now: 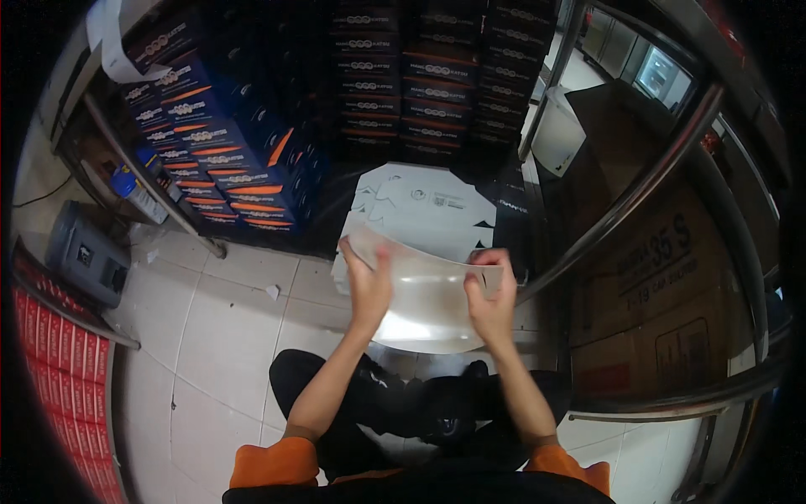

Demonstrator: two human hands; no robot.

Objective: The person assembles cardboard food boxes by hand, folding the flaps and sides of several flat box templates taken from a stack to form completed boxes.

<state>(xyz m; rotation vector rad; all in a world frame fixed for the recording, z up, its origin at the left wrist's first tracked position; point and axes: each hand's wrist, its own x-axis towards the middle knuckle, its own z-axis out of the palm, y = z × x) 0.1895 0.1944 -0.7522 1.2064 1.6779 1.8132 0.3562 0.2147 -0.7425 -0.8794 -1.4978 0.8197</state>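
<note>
While we are crouching over the pale tiled floor (222, 328), our two hands are holding a white, shiny-surfaced sheet (428, 298) stretched between them. Our left hand (368, 286) is gripping its far left corner, thumb on the side toward the middle and fingers around the outer edge; our right hand (491, 302) is pinching its far right corner, fingers curling over the top and thumb pressing below. The sheet is therefore lying between the hands, its middle touching neither, and is spreading from them toward us above our dark trousers (298, 378). Its far edge is running left to right and sagging between the corners, while its near edge is bowing out toward our lap; because it is bending, we are not managing to tell which way its long axis runs. Just beyond the hands, flat white cardboard pieces (424, 197) are lying in a pile. Dark boxes with orange edges (239, 164) are standing stacked at far left, more dark boxes (441, 88) are rising at the far side, and a large brown carton (646, 294) is standing on the right.
</note>
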